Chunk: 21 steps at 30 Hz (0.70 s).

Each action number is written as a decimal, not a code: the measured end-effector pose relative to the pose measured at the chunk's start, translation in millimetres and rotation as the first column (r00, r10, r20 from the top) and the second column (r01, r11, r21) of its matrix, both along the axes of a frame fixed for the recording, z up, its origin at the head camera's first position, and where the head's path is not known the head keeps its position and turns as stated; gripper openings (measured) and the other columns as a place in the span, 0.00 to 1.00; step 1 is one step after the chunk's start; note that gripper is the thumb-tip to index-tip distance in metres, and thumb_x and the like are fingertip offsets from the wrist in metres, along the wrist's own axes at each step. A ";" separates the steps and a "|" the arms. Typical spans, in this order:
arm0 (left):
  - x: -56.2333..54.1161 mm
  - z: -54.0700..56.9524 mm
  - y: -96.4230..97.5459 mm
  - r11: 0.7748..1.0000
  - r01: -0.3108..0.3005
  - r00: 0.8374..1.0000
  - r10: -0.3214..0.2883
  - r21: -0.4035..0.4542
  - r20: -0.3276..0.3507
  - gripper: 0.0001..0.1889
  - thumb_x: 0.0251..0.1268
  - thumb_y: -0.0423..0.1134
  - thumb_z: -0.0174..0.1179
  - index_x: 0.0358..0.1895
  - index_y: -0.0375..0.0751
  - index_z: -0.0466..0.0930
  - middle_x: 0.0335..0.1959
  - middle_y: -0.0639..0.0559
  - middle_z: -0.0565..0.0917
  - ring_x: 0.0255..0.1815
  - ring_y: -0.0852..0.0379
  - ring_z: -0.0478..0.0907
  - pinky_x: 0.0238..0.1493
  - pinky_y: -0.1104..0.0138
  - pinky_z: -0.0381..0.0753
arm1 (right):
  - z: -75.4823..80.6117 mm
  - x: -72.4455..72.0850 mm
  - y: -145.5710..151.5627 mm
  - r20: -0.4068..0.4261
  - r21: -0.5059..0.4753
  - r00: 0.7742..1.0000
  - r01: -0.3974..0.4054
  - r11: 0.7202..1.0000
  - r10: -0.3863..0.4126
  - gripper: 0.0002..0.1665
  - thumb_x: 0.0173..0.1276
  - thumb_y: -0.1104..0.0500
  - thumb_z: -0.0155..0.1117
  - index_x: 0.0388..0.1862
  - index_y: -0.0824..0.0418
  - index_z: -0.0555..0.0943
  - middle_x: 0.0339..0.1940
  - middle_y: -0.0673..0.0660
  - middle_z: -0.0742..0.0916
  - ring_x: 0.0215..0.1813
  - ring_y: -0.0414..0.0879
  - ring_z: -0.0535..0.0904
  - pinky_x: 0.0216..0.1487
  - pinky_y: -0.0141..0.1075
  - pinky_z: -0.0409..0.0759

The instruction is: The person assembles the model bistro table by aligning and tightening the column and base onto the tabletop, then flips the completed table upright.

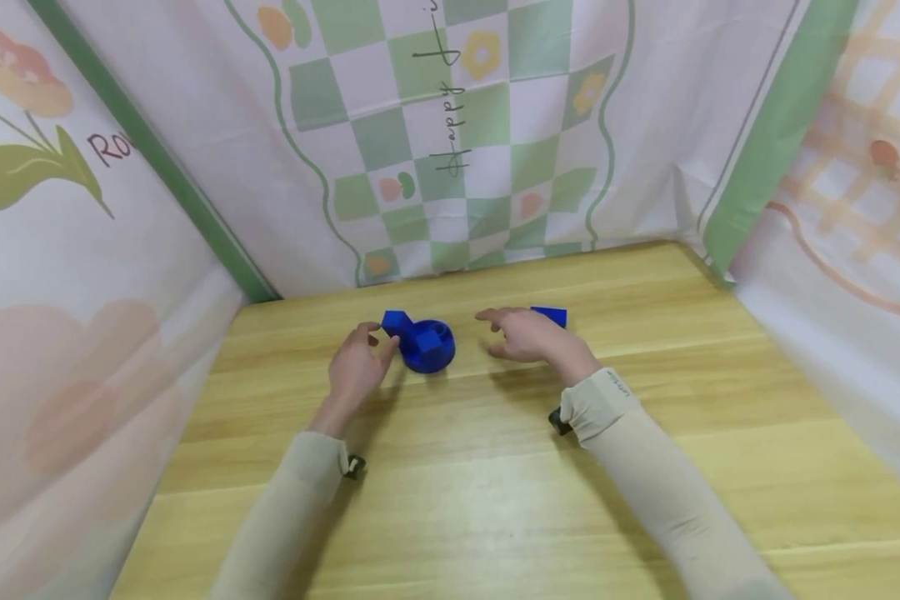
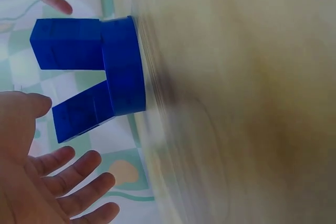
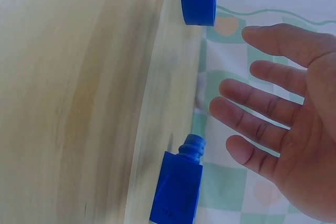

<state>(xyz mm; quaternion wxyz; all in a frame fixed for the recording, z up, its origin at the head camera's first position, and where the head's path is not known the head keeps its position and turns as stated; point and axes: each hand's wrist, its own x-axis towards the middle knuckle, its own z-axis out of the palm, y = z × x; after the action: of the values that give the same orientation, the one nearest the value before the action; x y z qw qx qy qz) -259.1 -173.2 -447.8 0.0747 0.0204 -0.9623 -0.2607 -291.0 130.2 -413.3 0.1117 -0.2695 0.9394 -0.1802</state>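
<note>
We're likely assembling — left hand, fingers released, beside the tilted block at ten o'clock on the round base; right hand, relaxed, should next take the threaded block toward three.

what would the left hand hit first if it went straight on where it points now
The left hand would likely meet the tilted blue block on the round base first, though depth is unclear.

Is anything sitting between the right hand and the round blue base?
Nothing sits there: in the head view, only bare wooden tabletop shows between the right hand and the round blue base. The loose blue block lies on the hand's other side.
</note>
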 end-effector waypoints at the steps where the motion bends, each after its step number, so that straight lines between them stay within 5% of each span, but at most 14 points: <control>1: 2.3 0.0 0.0 1.000 0.004 1.000 -0.004 0.003 -0.004 0.31 0.70 0.65 0.53 0.66 0.47 0.71 0.51 0.47 0.84 0.47 0.45 0.83 0.44 0.53 0.81 | 0.2 0.0 0.3 0.000 0.001 1.000 0.006 1.000 -0.006 0.37 0.73 0.52 0.61 0.78 0.54 0.63 0.64 0.63 0.82 0.61 0.57 0.81 0.62 0.52 0.78; 11: 22.5 -1.0 8.6 0.997 0.070 0.998 -0.070 -0.041 -0.008 0.30 0.69 0.64 0.54 0.63 0.46 0.74 0.46 0.50 0.83 0.39 0.50 0.82 0.35 0.59 0.79 | 1.2 -3.0 8.5 -0.017 -0.001 1.000 0.018 1.000 -0.018 0.37 0.72 0.53 0.63 0.77 0.55 0.64 0.63 0.64 0.83 0.59 0.57 0.82 0.60 0.52 0.80; 21: 26.4 3.5 24.8 0.985 0.165 0.985 -0.167 -0.049 -0.048 0.28 0.68 0.59 0.60 0.64 0.47 0.74 0.44 0.48 0.84 0.43 0.52 0.82 0.36 0.61 0.81 | 1.1 -6.6 16.2 -0.045 0.003 0.999 0.027 1.000 -0.027 0.38 0.70 0.52 0.63 0.77 0.57 0.64 0.61 0.64 0.84 0.61 0.59 0.81 0.62 0.55 0.78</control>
<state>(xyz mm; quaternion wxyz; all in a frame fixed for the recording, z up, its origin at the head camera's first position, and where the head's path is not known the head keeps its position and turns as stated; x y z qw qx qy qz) -232.6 -148.4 -444.4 0.0781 -0.0682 -0.9641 -0.2446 -297.6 146.4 -412.2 0.0885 -0.2605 0.9456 -0.1737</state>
